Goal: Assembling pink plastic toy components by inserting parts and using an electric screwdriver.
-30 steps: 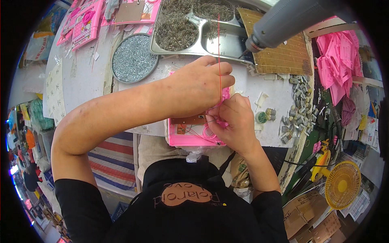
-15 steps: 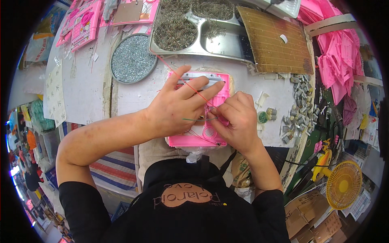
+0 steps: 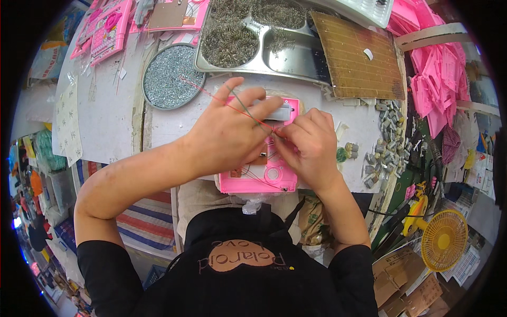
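Hands, left hand [image 3: 232,134] & right hand [image 3: 306,145], on glossy pink plastic case [image 3: 264,177] w/ thin wires [image 3: 240,108].

2 hands [image 3: 232,134] [image 3: 309,148], 1 pink toy casing [image 3: 264,177], 1 round dish of screws [image 3: 170,76], 1 steel compartment tray [image 3: 264,39], 1 brown grid board [image 3: 356,55], 1 yellow fan [image 3: 443,240].

Round screw dish [image 3: 170,76], steel compartment tray [image 3: 264,50], yellow fan [image 3: 442,240]
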Available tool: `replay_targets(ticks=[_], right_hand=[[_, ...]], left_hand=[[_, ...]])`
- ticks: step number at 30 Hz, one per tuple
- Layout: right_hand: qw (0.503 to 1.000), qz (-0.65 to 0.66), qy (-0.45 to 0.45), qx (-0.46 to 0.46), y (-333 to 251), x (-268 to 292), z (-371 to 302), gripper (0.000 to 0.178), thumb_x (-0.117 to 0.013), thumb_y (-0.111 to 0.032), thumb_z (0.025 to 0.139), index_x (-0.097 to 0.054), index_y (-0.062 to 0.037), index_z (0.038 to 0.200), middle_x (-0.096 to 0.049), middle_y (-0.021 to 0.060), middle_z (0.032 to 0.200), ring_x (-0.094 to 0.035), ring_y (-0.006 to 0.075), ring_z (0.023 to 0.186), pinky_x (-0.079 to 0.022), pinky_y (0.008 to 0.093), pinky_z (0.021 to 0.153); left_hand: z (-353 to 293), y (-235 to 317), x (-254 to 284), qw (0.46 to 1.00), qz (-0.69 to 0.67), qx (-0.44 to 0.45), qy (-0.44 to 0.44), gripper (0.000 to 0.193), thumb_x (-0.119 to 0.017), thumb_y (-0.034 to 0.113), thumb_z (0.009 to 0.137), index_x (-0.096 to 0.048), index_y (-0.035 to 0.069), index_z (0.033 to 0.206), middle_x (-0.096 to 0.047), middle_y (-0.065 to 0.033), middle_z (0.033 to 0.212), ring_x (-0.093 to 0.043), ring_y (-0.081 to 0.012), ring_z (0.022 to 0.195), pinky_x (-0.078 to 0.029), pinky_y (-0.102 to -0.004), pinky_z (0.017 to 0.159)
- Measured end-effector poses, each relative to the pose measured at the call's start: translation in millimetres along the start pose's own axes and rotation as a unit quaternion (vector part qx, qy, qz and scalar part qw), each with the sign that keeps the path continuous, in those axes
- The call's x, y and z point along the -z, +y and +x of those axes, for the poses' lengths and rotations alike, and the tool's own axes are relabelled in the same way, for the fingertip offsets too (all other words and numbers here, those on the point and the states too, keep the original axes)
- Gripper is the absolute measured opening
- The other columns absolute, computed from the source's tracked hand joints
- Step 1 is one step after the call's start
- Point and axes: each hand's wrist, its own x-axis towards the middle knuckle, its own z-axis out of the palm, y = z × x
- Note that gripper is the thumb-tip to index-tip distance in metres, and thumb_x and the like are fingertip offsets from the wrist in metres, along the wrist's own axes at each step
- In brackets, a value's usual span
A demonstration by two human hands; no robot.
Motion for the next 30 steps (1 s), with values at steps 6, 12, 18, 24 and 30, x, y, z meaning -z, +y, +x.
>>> replay_targets(ticks=[6,12,18,24,30], right_hand=[[0.999,-0.013,-0.037,0.028,3.7,0.2,12.6,0.011,-0.078,-0.017,0.075,-0.069,-0.0109,0.077,-0.062,0.0016,0.075,-0.058,0.0236,0.081,-0.042,0.0410,0.080],[0.990,-0.082,-0.088,0.075,-2.4,5.7,23.6,0.013,-0.078,-0.017,0.074,-0.066,-0.0120,0.073,-0.061,0.0004,0.069,-0.058,0.0219,0.078,-0.042,0.0399,0.079],[0.993,-0.012,-0.081,0.088,2.5,14.2,28.4,0.016,-0.080,-0.015,0.071,-0.064,-0.0113,0.072,-0.061,0.0017,0.069,-0.058,0.0221,0.075,-0.041,0.0397,0.077],[0.991,0.035,-0.048,0.119,5.4,18.3,23.0,0.022,-0.084,-0.010,0.068,-0.065,-0.0103,0.077,-0.057,0.0019,0.069,-0.054,0.0229,0.068,-0.041,0.0393,0.073],[0.986,-0.027,-0.062,0.153,6.0,15.8,24.6,0.024,-0.083,-0.010,0.064,-0.063,-0.0102,0.078,-0.057,0.0025,0.071,-0.055,0.0232,0.071,-0.043,0.0400,0.075]], left_hand=[[-21.1,-4.4,-3.7,0.988,-0.086,0.057,0.118,0.028,-0.071,0.011,0.074,-0.073,0.007,0.102,-0.060,-0.0126,0.133,-0.058,-0.0324,0.116,-0.038,-0.0535,0.109],[-35.9,1.8,-15.0,0.972,-0.123,0.092,0.178,0.030,-0.072,0.003,0.071,-0.073,0.006,0.101,-0.063,-0.0139,0.124,-0.060,-0.0351,0.111,-0.043,-0.0522,0.102],[-34.9,13.1,-20.4,0.960,-0.146,0.137,0.195,0.025,-0.074,0.008,0.072,-0.073,0.007,0.097,-0.061,-0.0110,0.125,-0.057,-0.0336,0.114,-0.041,-0.0518,0.103],[-12.1,27.5,-20.7,0.959,-0.133,0.194,0.159,0.022,-0.076,0.015,0.072,-0.072,0.007,0.093,-0.056,-0.0117,0.137,-0.049,-0.0355,0.126,-0.031,-0.0560,0.109],[-13.3,24.6,-28.0,0.957,-0.130,0.202,0.164,0.015,-0.076,0.016,0.074,-0.071,0.008,0.085,-0.056,-0.0097,0.139,-0.047,-0.0348,0.130,-0.028,-0.0574,0.112]])
